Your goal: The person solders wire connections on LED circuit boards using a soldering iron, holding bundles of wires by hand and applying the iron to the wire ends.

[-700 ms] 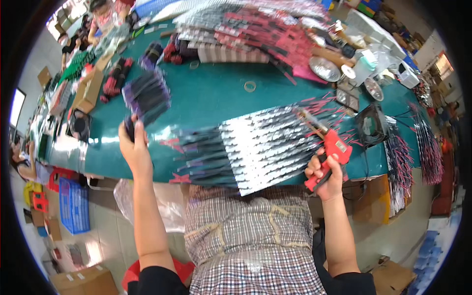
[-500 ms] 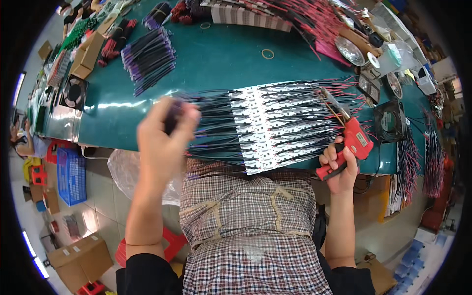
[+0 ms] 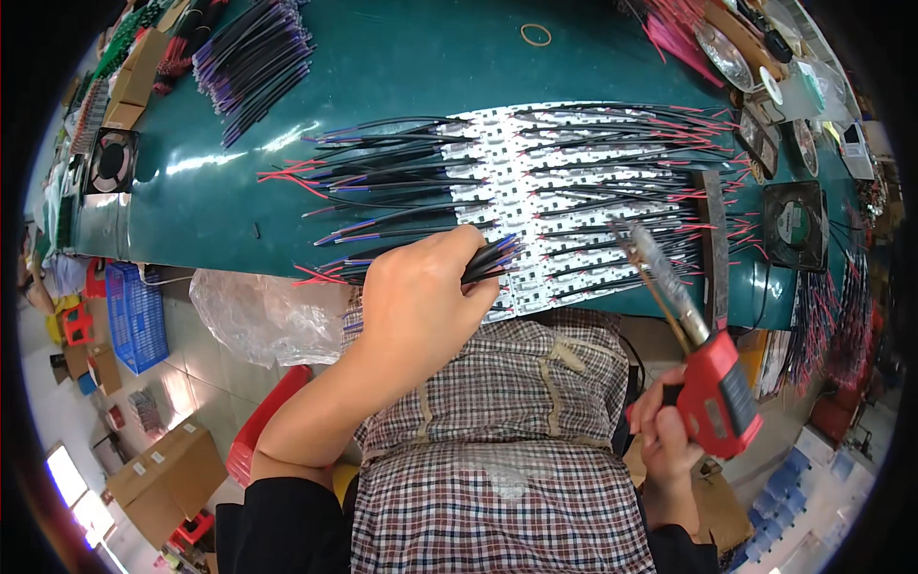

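A white panel of circuit board strips (image 3: 502,191) lies on the green table, with black wires (image 3: 392,182) reaching out from its left and right sides. My left hand (image 3: 421,292) is closed round a bundle of short black wires with blue-purple ends (image 3: 493,258), held over the panel's near left part. The tips of that bundle point right, above the white strips. In my right hand (image 3: 666,430) is a red soldering gun (image 3: 722,397), its fingers wrapped round the handle. The gun's metal tip points up and left, over the panel's right-hand wires.
A dark flat bar (image 3: 710,249) lies across the right-hand wires. Beyond it stands a black fan (image 3: 796,227); another fan (image 3: 113,160) is at the left. A pile of black-purple wires (image 3: 253,62) lies far left, and a rubber band (image 3: 535,35) at the back.
My left hand has moved right, from the panel's left wires to over the strips, with the wire bundle in it. The soldering gun has come nearer to me. The whole view has shifted somewhat.
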